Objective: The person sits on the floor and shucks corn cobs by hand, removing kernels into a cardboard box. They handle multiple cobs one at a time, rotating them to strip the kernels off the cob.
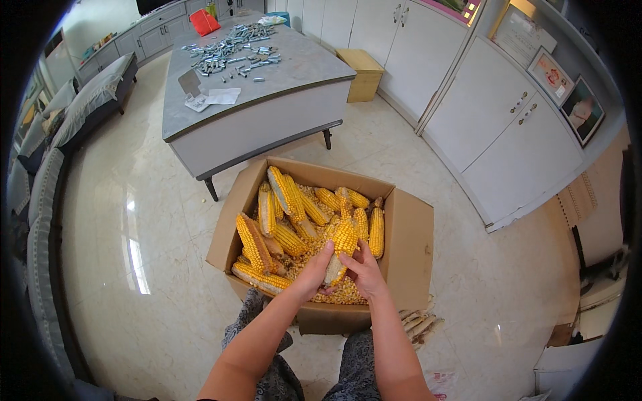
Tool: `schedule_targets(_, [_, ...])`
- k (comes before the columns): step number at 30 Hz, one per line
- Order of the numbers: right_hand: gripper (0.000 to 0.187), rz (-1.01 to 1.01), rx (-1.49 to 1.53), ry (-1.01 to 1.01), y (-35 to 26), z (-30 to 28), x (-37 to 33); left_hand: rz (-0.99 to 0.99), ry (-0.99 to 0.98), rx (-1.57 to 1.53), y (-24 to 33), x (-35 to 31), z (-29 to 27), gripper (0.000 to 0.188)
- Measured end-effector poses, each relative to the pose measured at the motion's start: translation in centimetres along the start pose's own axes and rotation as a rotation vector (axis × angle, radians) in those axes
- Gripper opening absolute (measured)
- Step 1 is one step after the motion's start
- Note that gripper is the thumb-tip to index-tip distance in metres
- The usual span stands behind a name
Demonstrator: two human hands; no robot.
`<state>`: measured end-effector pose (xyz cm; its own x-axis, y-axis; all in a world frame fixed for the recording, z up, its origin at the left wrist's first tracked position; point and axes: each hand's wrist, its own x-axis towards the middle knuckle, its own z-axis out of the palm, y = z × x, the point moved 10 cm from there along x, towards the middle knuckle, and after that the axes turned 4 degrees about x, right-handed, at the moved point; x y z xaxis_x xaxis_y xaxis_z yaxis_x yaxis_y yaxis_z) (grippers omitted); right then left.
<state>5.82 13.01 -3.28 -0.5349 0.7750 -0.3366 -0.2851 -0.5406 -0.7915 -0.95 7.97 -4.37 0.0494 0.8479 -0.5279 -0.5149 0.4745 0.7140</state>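
Note:
An ear of corn (345, 234) is held upright between my two hands, over an open cardboard box (409, 240). Its upper part still carries yellow kernels, while the lower end looks paler and partly stripped. My left hand (313, 273) wraps the lower left side, thumb along the cob. From the right, my right hand (365, 269) grips the same ear, its thumb pressed on the kernels. Several more ears (253, 242) lean in the left and back of the box. Loose kernels (344, 293) cover the box bottom beneath my hands.
Bare cobs (420, 325) lie on the floor right of the box. Beyond it stands a grey-topped table (294, 77) with many small metal parts (234, 48) and a red bag (204, 23). A sofa (50, 200) runs along the left, white cabinets (495, 134) along the right.

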Motion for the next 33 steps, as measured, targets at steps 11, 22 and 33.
schedule_targets(11, [0.044, -0.113, -0.318, 0.274, -0.8, -1.4, 0.1, 0.005, -0.017, 0.013, -0.5, 0.3, -0.1, 0.053])
schedule_targets(22, [0.014, -0.593, -0.938, 0.285, -6.0, 2.6, -2.7, 0.289, 0.325, 0.238, 1.8, 0.9, -4.0, 0.049])
schedule_targets(33, [0.013, -0.753, -1.322, 0.422, -6.6, 5.4, -3.9, 0.552, 0.499, 0.591, 4.8, -1.8, -2.8, 0.043])
